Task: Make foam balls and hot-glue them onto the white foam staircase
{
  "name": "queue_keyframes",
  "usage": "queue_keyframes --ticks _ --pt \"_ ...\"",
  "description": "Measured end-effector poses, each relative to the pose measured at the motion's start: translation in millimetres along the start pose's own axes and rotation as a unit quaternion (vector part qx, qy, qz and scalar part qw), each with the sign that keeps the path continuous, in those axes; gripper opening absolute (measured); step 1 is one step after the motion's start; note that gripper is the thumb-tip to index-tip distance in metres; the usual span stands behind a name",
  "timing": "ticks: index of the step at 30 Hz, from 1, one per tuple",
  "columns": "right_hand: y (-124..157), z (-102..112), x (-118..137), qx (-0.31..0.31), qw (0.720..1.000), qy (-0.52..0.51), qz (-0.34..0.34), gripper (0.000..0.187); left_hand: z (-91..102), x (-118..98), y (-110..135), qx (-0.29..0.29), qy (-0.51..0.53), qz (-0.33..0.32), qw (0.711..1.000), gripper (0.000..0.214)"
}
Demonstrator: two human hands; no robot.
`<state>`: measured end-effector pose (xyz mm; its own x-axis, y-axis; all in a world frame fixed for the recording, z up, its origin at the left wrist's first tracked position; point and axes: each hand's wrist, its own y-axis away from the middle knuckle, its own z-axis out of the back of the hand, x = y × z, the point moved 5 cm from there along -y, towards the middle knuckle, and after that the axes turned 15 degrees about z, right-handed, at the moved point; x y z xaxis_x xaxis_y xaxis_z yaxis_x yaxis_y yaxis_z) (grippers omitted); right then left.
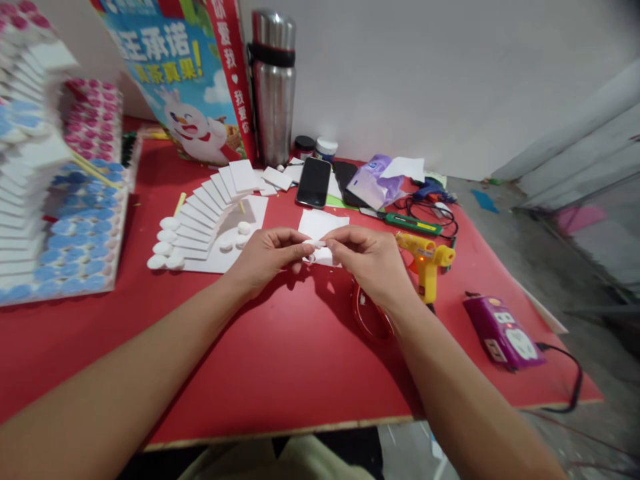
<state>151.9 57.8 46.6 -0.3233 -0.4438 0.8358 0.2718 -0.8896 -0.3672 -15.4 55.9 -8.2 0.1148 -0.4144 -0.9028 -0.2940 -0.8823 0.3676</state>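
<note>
Both hands meet above the red table (280, 360). My left hand (273, 259) and my right hand (369, 260) pinch a small white piece (316, 245) between thumbs and fingertips; its exact kind is too small to make out. Beneath the fingertips lies a square of white paper (325, 220). To the left, a fan of white rectangular cards (205, 210) rests partly on a white sheet (257, 213). Several white oval pieces (165, 248) sit at the fan's left edge, with more on the sheet. Right of my right hand stands a yellow glue gun (427, 260) with an orange light.
A steel thermos (274, 87) and a printed bag (190, 87) stand at the back. Trays of blue and pink pieces (83, 233) fill the left side. A phone (313, 182), a green tool (414, 224), red scissors-like loops (371, 313) and a corded purple power box (503, 333) lie around.
</note>
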Motion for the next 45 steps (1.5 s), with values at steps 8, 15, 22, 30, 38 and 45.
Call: queue_keyframes --ticks 8,15,22,30,38,45 --pt "2 -2 1 -0.009 1.000 0.016 -0.011 0.014 1.2 -2 -1 -0.014 -0.009 -0.015 1.000 0.027" --pt "3 -3 4 -0.010 0.998 0.059 0.035 0.015 0.2 -4 1 -0.029 -0.015 -0.024 0.999 0.029" --pt "4 -4 5 -0.005 0.998 0.050 0.029 0.015 1.1 -6 2 -0.047 -0.018 -0.024 0.998 0.030" --pt "4 -6 7 -0.004 0.999 0.023 0.031 0.015 0.3 -7 3 -0.053 -0.030 -0.033 0.998 0.027" --pt "5 -9 3 0.002 0.999 0.029 0.018 0.014 0.2 -6 1 -0.052 -0.029 -0.053 0.997 0.033" --pt "5 -10 5 0.006 1.000 0.012 0.028 0.018 -0.5 -11 6 -0.082 -0.082 -0.054 0.992 0.031"
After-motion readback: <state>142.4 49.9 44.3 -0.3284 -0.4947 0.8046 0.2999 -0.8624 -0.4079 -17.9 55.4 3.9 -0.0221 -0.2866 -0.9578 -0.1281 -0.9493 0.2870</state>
